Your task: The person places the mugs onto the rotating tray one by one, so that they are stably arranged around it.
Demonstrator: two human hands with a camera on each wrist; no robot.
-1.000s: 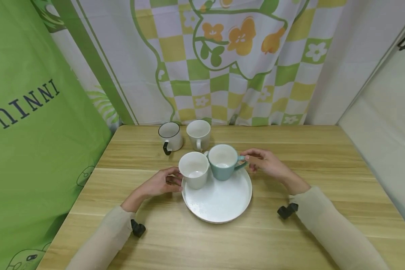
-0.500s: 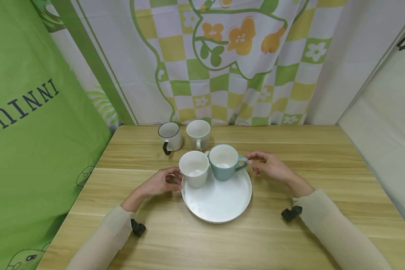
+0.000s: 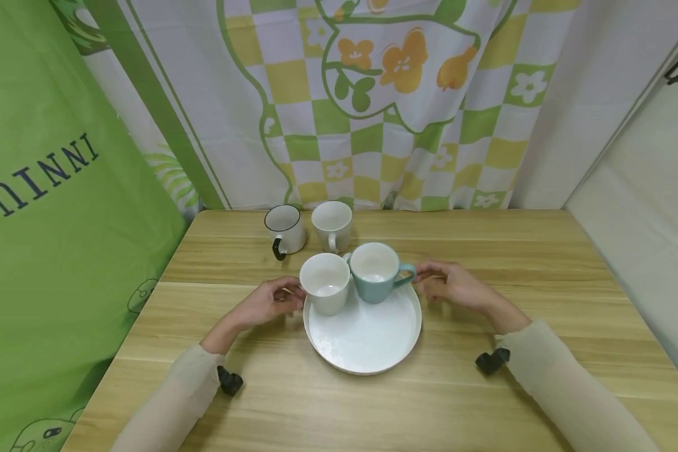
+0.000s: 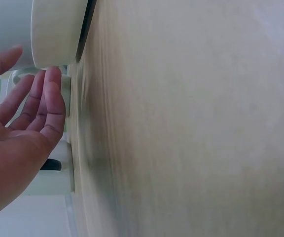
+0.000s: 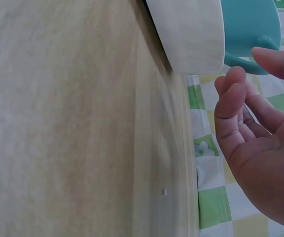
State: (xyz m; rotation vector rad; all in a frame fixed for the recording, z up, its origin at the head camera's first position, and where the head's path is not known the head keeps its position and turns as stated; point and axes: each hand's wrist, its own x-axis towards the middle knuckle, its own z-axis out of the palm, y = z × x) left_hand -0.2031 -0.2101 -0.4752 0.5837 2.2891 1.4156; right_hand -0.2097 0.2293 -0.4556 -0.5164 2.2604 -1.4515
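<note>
White round tray (image 3: 364, 342) on the desk (image 3: 429, 408), white cup (image 3: 326, 298) and teal cup (image 3: 373, 289) on its far half, left hand (image 3: 271, 302) just beside the tray, right hand (image 3: 453, 285) just beside the teal handle (image 3: 408, 267), fingers (image 5: 228, 126) loosely bent, holding nothing

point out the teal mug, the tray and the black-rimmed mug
Teal mug (image 3: 375, 289): head view, front of its outer wall.
Tray (image 3: 367, 339): head view, bare part of its floor.
Black-rimmed mug (image 3: 294, 240): head view, its outer wall, beside the handle.
</note>
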